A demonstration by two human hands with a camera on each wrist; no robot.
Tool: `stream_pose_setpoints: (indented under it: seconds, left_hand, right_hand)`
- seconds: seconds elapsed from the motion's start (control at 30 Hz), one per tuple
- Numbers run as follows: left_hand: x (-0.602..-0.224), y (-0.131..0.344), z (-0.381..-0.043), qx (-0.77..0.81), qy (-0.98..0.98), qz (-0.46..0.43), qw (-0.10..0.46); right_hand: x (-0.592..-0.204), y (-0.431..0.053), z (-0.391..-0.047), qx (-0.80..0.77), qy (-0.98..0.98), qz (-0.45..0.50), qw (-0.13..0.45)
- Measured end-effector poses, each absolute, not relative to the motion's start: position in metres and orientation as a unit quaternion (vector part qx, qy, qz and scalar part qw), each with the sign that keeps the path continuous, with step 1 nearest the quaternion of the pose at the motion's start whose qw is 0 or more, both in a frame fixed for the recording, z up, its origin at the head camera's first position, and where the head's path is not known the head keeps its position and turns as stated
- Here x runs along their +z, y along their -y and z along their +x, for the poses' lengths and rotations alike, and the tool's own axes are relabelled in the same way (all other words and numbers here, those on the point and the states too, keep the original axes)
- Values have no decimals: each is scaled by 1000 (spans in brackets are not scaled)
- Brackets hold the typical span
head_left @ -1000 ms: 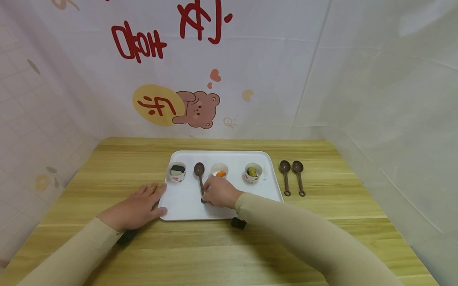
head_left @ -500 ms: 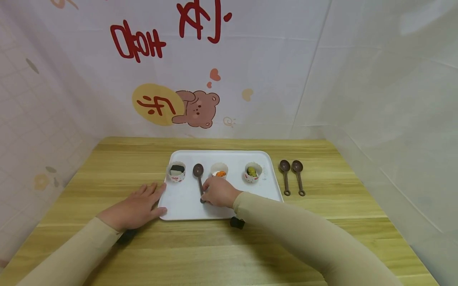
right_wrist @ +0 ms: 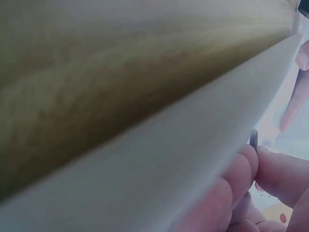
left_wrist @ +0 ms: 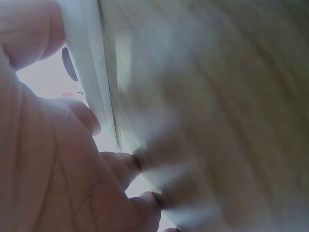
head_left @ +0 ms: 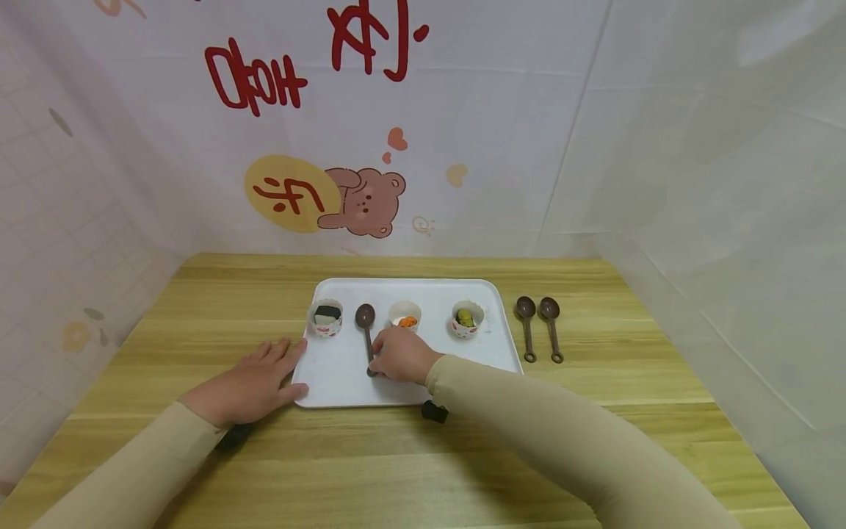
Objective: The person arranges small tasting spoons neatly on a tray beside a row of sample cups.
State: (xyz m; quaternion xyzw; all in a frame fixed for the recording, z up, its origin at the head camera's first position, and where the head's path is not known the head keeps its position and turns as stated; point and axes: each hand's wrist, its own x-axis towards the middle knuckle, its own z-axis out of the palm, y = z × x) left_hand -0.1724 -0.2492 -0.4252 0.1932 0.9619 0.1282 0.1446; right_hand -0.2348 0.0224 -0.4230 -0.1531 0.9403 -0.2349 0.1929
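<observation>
In the head view, a brown spoon point(head_left: 366, 317) lies on the white tray point(head_left: 337, 378) between the left and middle paper cups. My right hand point(head_left: 405, 357) pinches the end of its handle; the right wrist view shows the dark handle tip point(right_wrist: 254, 138) between thumb and fingers. Extended fingers of my left hand point(head_left: 247, 385) rest against the tray's left edge, with the thumb at its near corner. Three paper cups stand along the tray's back half: a left cup point(head_left: 326, 329) with a dark-and-white piece, a middle cup point(head_left: 399, 308) with orange bits, a right cup point(head_left: 466, 330) with green pieces.
Two more brown spoons, one nearer point(head_left: 526, 309) the tray and one farther right point(head_left: 551, 310), lie side by side on the wooden table point(head_left: 344, 470). Printed cloth point(head_left: 476, 117) hangs behind the table and along both sides.
The right hand has slid the spoon slightly to the left, its bowl coming a little nearer the person. My left hand keeps its place at the tray edge.
</observation>
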Motion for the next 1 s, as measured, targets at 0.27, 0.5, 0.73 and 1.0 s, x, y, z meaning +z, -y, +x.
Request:
stream_pose_setpoints:
  seconds: [0.27,0.5,0.73,1.0]
  left_hand:
    - [-424,248,-172,132,-961,191,149]
    - [-424,249,-172,130,-962,191,148]
    - [-424,249,-173,126,-962,189,150]
    - [-425,249,-172,126,-962,194,144]
  right_hand:
    - [-419,-21,-233,-237,-940,-141,202]
    - [-420,-20,-233,-245,-938,-133,207]
    - [-418,-20,-231,-243,-939,-122,209]
    - [-413,-23,-229,-245,-937,-125,217]
